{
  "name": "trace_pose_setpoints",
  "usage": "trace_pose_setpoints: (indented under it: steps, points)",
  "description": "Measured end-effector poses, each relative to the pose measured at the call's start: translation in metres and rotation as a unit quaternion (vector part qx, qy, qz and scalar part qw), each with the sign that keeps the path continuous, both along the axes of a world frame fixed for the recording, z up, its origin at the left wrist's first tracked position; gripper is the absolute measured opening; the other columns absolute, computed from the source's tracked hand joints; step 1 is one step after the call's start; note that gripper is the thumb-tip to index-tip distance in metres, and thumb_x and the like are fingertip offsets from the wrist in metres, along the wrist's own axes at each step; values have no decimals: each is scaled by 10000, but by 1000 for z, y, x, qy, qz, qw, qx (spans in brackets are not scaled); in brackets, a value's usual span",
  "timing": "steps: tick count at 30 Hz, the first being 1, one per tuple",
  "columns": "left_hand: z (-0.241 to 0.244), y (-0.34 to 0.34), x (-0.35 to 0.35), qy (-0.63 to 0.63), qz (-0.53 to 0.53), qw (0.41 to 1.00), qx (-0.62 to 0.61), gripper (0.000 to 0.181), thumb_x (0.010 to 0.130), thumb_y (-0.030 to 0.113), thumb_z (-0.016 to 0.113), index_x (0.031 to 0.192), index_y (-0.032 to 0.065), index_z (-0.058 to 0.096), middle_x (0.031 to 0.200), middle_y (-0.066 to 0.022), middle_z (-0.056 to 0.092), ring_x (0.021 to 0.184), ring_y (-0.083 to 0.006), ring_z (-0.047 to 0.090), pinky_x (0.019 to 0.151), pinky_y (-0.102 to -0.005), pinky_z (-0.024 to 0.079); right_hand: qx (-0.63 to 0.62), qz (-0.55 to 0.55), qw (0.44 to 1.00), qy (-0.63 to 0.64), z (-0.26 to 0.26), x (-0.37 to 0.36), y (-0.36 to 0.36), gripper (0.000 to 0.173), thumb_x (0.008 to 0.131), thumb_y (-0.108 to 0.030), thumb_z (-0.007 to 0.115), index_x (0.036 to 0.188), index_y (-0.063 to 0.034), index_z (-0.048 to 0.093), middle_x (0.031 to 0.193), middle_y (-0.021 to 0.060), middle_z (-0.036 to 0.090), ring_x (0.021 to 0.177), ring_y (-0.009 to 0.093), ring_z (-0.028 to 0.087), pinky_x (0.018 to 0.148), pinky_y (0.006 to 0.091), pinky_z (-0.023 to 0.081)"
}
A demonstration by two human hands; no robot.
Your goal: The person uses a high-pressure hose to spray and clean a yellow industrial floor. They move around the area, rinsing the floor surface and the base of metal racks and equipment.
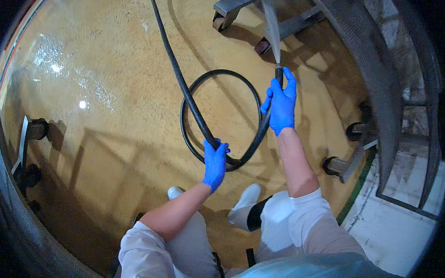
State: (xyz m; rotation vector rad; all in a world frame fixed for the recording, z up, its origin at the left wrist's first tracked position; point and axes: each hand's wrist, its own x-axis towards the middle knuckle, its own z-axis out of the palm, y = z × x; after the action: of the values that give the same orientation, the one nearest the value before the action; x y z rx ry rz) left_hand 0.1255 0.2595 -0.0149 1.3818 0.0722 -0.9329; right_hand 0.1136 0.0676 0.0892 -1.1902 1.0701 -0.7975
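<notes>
A black rubber hose (174, 66) runs down from the top of the view and makes a loop over the yellowish floor. My left hand (215, 162), in a blue glove, is closed around the hose near the bottom of that loop. Further right and higher up, my right hand (282, 103), also gloved in blue, grips the hose just behind its nozzle (278, 66). A jet of water (272, 28) sprays from the nozzle away from me, towards a metal frame on casters. Some fingers of my right hand are extended along the hose end.
The wheeled metal frame (239, 1) stands at the top right, its casters on the floor. Mesh-like rack sides curve along the right (371, 58) and left (9, 208) rims, with more casters below. Wet floor (55, 68) glistens at upper left. My white boots (249, 197) are below the loop.
</notes>
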Motion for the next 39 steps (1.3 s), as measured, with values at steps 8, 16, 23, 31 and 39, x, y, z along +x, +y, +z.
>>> trace_pose_setpoints:
  steps: [8, 16, 23, 31, 39]
  points:
    - [-43, 48, 13, -75, -48, 981, 173, 373, 798, 93, 546, 1143, -1, 440, 959, -160, 566, 890, -248, 553, 808, -337, 440, 41, 6, 997, 58, 109, 33, 42, 444, 896, -113, 454, 1294, -212, 284, 625, 32, 428, 359, 112, 359, 300, 265, 326]
    - [72, 195, 40, -1, -48, 985, 167, 218, 847, 125, 527, 1036, 18, 545, 917, -89, 595, 840, -179, 560, 761, -294, 455, 60, -32, 992, 102, 163, 73, 110, 478, 883, -90, 419, 1318, -180, 243, 831, 91, 468, 346, 145, 380, 291, 284, 336]
    - [101, 325, 73, 69, 46, 975, 204, 203, 839, 139, 549, 1010, 29, 549, 897, -62, 590, 789, -155, 566, 705, -274, 464, 56, -42, 993, 92, 189, 139, 148, 453, 878, -104, 439, 1286, -179, 256, 697, 54, 444, 373, 130, 385, 297, 279, 341]
    - [109, 375, 123, 210, 184, 950, 138, 223, 833, 155, 553, 1026, 43, 555, 896, -59, 595, 774, -158, 572, 680, -269, 459, 75, -69, 991, 83, 195, 202, 139, 453, 881, -115, 455, 1282, -171, 251, 681, 54, 449, 390, 126, 403, 302, 276, 359]
    - [151, 398, 206, 217, 295, 916, 163, 348, 907, 270, 450, 1194, 80, 496, 1110, -102, 574, 956, -240, 571, 804, -339, 451, 85, -90, 989, 76, 164, 282, 110, 450, 889, -116, 433, 1286, -187, 235, 731, 62, 434, 401, 139, 377, 312, 284, 345]
